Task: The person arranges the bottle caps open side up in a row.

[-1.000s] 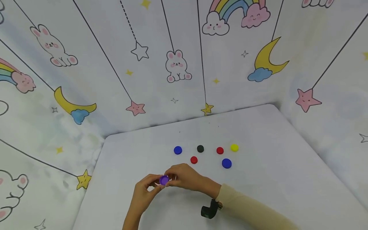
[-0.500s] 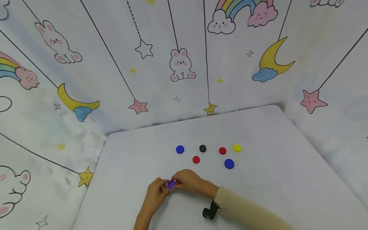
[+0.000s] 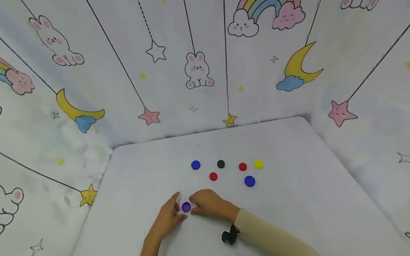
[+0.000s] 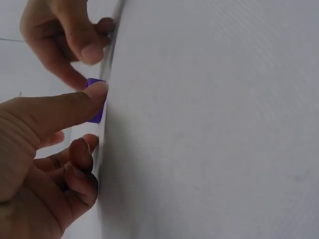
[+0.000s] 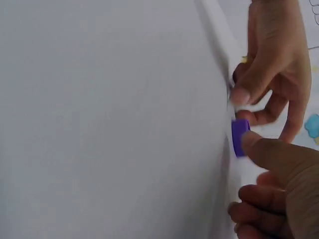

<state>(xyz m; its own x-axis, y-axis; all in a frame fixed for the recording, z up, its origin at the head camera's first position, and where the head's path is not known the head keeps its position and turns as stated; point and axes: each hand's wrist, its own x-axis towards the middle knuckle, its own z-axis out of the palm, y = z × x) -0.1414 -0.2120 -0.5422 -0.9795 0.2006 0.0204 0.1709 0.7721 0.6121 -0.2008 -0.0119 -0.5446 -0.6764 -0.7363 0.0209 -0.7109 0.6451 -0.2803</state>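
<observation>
A purple bottle cap (image 3: 186,207) lies hollow side up on the white table (image 3: 144,170), between my two hands. My left hand (image 3: 166,215) is spread at the cap's left, index finger and thumb apart with the cap between their tips. From the other side, the fingertips of my right hand (image 3: 208,203) stand right at the cap's edge, thumb and index finger parted. In the left wrist view the thumb overlaps the purple cap (image 4: 94,117). The right wrist view shows the cap's side wall (image 5: 239,137) upright beside the right thumb.
Farther back lie a blue cap (image 3: 195,165), a black cap (image 3: 221,164), a red cap (image 3: 242,166) and a yellow cap (image 3: 258,164). Nearer are another red cap (image 3: 213,176) and a larger blue cap (image 3: 250,181). A black wrist camera (image 3: 229,236) hangs below the right wrist. Patterned walls border the table.
Both hands held the purple cap between their fingertips; now it is down on the table and their fingers have spread away from it. The other caps stay in place.
</observation>
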